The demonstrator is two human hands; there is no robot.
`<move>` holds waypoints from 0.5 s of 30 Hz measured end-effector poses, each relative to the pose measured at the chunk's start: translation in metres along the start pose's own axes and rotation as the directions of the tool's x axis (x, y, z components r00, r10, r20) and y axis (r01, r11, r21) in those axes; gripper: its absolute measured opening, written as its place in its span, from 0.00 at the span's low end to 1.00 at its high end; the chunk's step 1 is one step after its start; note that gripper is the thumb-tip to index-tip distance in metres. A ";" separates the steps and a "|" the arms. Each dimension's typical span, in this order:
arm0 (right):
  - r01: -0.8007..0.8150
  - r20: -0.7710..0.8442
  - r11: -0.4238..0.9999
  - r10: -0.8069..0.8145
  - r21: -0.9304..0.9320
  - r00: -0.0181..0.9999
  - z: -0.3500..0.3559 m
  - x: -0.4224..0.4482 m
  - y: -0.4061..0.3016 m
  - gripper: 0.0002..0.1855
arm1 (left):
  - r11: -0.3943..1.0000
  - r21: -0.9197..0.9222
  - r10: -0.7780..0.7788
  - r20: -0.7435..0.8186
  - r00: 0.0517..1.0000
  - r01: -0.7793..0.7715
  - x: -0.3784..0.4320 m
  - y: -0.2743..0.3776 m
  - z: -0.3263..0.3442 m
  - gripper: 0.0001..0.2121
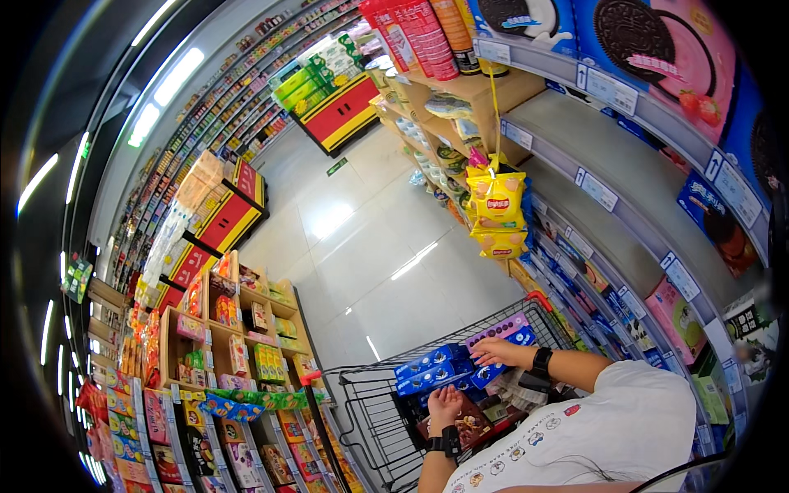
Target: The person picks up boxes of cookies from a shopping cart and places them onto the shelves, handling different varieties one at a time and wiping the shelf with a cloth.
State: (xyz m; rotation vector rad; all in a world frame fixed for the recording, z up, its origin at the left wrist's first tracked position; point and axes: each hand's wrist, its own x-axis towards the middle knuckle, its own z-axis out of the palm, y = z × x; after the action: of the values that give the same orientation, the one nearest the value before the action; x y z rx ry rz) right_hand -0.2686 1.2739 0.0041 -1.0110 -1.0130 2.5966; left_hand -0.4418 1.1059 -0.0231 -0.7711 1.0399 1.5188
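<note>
My left hand [445, 403], palm partly up and fingers loosely bent, is in front of the blue snack boxes [431, 373] in a black wire shopping cart [370, 431]. No object shows in it. Over the boxes on the cart's far side, my right hand [498, 354] has its fingers extended and holds nothing visible. A purple box [499, 330] lies just beyond it. Below my hands sit a brown box [462, 425] and a greyish checked cloth item [518, 391]. Both wrists wear black bands.
Shelves with large Oreo boxes [635, 43] and price tags rise on the right. Yellow Lay's chip bags [498, 200] hang at the shelf end. A wooden snack rack [228, 333] stands left of the cart. Tiled floor [370, 246] stretches ahead towards red-and-yellow display stands [339, 114].
</note>
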 end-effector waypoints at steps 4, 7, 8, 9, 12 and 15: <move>0.042 0.013 0.972 -0.040 -0.232 0.999 0.020 0.010 0.004 0.21 | 0.985 0.099 0.142 -0.032 0.989 -0.138 -0.008 0.023 0.009 0.16; 0.097 -0.060 0.887 -0.139 -0.451 0.988 0.036 0.025 0.024 0.27 | 0.935 0.246 0.250 0.059 0.966 -0.257 -0.013 0.047 0.002 0.20; 0.099 -0.117 0.827 -0.195 -0.553 0.974 0.045 0.029 0.029 0.30 | 0.865 0.367 0.323 0.113 0.940 -0.342 -0.010 0.054 -0.003 0.21; 0.066 -0.118 0.758 -0.185 -0.649 0.976 0.049 0.032 0.031 0.36 | 0.820 0.450 0.393 0.008 0.919 -0.355 -0.004 0.061 -0.005 0.26; 0.034 -0.129 0.620 -0.216 -0.784 0.968 0.055 0.047 0.040 0.38 | 0.670 0.624 0.496 0.027 0.868 -0.402 0.000 0.075 -0.002 0.31; 0.001 -0.142 0.666 -0.161 -0.746 0.977 0.073 0.051 0.037 0.41 | 0.678 0.633 0.455 0.036 0.890 -0.372 0.007 0.097 -0.013 0.35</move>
State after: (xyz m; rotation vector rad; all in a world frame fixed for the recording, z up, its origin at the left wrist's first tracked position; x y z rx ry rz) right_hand -0.3518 1.2272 -0.0080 -1.2905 -2.0846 1.9172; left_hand -0.5387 1.0944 -0.0141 -0.1446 1.7937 1.3517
